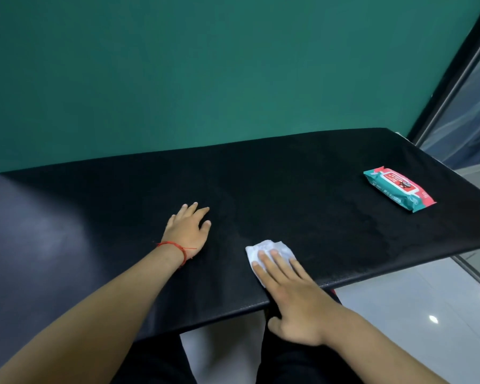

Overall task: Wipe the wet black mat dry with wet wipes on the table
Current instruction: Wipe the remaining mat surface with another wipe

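A large black mat (275, 189) covers the table from left to right. My right hand (291, 292) presses a white wet wipe (272, 248) flat onto the mat near its front edge, with straight fingers on top of the wipe and the thumb hanging below the edge. My left hand (187, 230) lies flat on the mat to the left of the wipe, fingers spread, with a red string around the wrist. A faintly darker damp patch shows on the mat to the right of the wipe.
A green and red pack of wet wipes (398, 188) lies near the mat's right end. A green wall (205, 65) stands directly behind the table. A glass partition (466, 106) and a glossy floor (416, 306) are at the right.
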{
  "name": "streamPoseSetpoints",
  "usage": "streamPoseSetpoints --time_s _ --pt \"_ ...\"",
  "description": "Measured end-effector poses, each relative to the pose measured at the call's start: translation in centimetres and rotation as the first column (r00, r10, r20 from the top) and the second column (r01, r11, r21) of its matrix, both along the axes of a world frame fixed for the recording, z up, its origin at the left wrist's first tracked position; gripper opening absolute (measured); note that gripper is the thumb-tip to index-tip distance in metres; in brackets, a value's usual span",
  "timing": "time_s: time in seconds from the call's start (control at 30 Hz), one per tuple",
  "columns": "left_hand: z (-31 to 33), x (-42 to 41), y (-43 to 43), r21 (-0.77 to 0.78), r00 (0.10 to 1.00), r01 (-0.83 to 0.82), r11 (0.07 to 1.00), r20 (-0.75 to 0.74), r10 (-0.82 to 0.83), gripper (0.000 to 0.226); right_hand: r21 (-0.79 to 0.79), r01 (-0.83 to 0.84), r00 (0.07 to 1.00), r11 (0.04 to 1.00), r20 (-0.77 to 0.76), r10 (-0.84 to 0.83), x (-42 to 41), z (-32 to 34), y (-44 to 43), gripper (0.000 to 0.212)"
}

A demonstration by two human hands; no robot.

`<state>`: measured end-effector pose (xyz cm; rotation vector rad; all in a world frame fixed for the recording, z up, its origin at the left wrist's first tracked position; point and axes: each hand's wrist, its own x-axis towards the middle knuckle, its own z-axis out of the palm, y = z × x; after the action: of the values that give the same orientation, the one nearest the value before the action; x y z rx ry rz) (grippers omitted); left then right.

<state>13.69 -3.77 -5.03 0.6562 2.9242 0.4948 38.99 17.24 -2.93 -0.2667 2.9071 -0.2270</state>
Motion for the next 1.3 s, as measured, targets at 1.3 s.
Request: streamPoseSetpoints --time_s 1.3 --pt "-1.5 -0.3 -8.6 0.038 0.931 -0.310 0.950 -0.189 0.312 0.053 -0.054 0.058 0.991 0.997 0.122 -0.051 -11.6 0.2 -8.1 0.092"
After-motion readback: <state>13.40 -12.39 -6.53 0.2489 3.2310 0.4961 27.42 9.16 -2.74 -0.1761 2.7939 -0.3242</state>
